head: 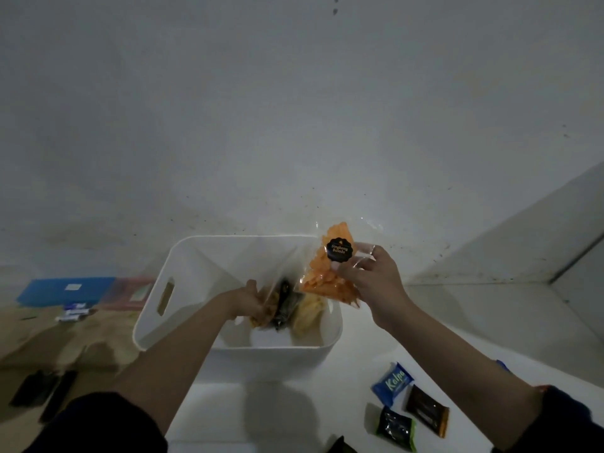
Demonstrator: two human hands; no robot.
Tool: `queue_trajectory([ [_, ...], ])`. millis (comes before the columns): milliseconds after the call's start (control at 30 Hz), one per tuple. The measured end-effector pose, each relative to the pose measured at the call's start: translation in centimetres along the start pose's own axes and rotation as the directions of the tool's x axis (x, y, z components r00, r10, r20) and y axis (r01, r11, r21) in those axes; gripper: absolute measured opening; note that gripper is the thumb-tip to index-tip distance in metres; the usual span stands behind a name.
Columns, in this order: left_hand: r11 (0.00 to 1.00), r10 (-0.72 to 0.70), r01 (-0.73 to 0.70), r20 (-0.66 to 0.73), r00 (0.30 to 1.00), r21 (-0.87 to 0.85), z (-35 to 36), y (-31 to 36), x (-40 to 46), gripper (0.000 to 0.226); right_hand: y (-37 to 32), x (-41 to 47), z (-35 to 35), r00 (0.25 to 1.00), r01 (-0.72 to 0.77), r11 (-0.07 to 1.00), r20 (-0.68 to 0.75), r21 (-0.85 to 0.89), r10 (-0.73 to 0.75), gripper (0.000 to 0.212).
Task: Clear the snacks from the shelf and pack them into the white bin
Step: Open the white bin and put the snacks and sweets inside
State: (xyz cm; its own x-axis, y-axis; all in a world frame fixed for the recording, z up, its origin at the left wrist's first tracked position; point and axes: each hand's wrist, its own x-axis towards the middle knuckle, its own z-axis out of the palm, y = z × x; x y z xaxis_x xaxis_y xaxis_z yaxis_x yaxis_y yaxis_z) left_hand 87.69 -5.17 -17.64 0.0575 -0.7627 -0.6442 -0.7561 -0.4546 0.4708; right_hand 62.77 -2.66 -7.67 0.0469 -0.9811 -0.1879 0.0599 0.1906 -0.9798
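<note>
A white bin with a slot handle stands on the white shelf against the wall. My right hand pinches a clear bag of orange chips with a round black label, held over the bin's right rim. My left hand reaches into the bin and grips a clear bag of brown snacks. A dark packet and a pale yellow snack bag lie inside the bin beside it.
On the shelf at the near right lie a blue wrapped snack, a brown one and a dark green one. To the left, lower down, are a blue box, a pink box and markers.
</note>
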Motion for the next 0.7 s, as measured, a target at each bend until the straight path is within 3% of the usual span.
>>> queue_trajectory([
  [67,0.993,-0.023,0.028,0.043,0.999,-0.118,-0.8,-0.3,-0.8,0.088,0.0,-0.1,1.8,1.000,0.013,1.000,0.022,-0.009,-0.012,0.059],
  [167,0.954,0.028,-0.053,-0.090,0.996,-0.296,-2.4,-0.4,-2.3,0.057,0.4,-0.1,4.7,0.997,0.042,0.998,0.067,-0.054,-0.038,0.055],
  [233,0.854,0.102,-0.163,-0.147,0.984,-0.493,-3.3,-0.5,-3.7,0.047,0.8,0.0,6.5,0.994,0.058,0.992,0.097,-0.113,-0.047,0.051],
  [333,0.630,0.261,-0.258,-0.112,0.959,-0.732,-4.8,-1.5,-5.4,0.062,1.5,0.4,9.2,0.987,0.084,0.975,0.151,-0.204,-0.053,0.049],
  [400,0.568,0.320,-0.331,-0.169,0.932,-0.753,-5.6,-2.2,-6.0,0.052,2.0,1.0,10.7,0.979,0.107,0.962,0.197,-0.251,-0.058,0.052],
  [533,0.581,0.275,-0.470,-0.383,0.882,-0.664,-6.6,-3.6,-6.3,0.004,2.6,1.9,13.4,0.959,0.118,0.942,0.281,-0.315,-0.026,0.056],
  [700,0.685,0.191,-0.439,-0.438,0.879,-0.582,-7.1,-5.5,-5.0,0.014,3.5,3.2,16.3,0.982,0.102,0.915,0.187,-0.391,-0.029,0.028],
])
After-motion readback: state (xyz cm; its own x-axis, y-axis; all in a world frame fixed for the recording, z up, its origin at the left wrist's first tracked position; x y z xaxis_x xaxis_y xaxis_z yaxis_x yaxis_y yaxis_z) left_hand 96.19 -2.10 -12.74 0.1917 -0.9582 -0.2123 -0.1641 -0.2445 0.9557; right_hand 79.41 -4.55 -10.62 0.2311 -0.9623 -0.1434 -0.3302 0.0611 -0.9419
